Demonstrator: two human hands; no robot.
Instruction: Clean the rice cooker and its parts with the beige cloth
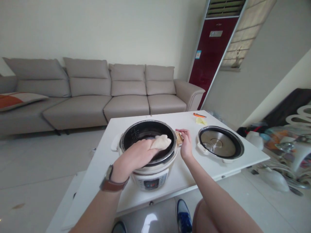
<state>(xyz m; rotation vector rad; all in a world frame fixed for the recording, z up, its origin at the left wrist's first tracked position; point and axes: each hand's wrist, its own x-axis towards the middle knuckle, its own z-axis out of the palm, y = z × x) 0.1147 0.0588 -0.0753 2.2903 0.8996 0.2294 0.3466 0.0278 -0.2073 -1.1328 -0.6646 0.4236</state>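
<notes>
A white electric pressure cooker (138, 181) stands lidless on the white table, its dark inner pot (131, 137) showing from above. My left hand (142, 150), with a watch on its wrist, reaches over the near rim into the pot. Its fingers are closed on a whitish cloth (161, 142), which lies against the inside right part of the pot and hides some fingers. At the cooker's right side, my right hand (186, 144) is wrapped round the brownish side handle (179, 138). The round lid (220, 142) rests underside up on the table to the right.
An orange-handled tool (199, 115) and a pale yellow scrap (201, 121) lie at the table's (189, 171) far right. Behind it stretches a grey-beige sofa (126, 105). A tall dark red air conditioner (211, 48) stands in the corner. Assorted items crowd the floor at right.
</notes>
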